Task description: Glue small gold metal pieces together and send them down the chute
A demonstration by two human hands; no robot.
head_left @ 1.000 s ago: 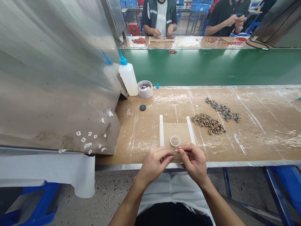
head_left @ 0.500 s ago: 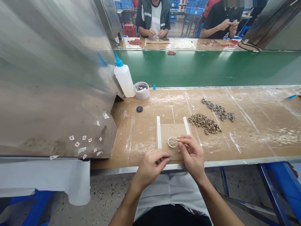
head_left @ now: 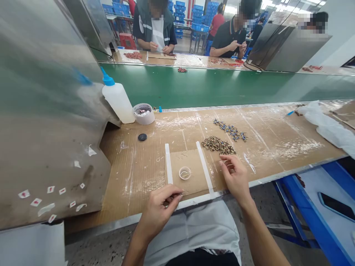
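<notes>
Cup (head_left: 185,178) holds a thin stick (head_left: 188,174); left hand (head_left: 162,205) pinches something tiny (head_left: 182,191), right hand (head_left: 236,179) spread.

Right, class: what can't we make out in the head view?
Head view: what the left hand pinches; too small, mostly covered by the hand.
Head view: the right end of the phone; cut off by the picture edge.
Head view: how many are in the brown pile; too small, overlapping.
</notes>
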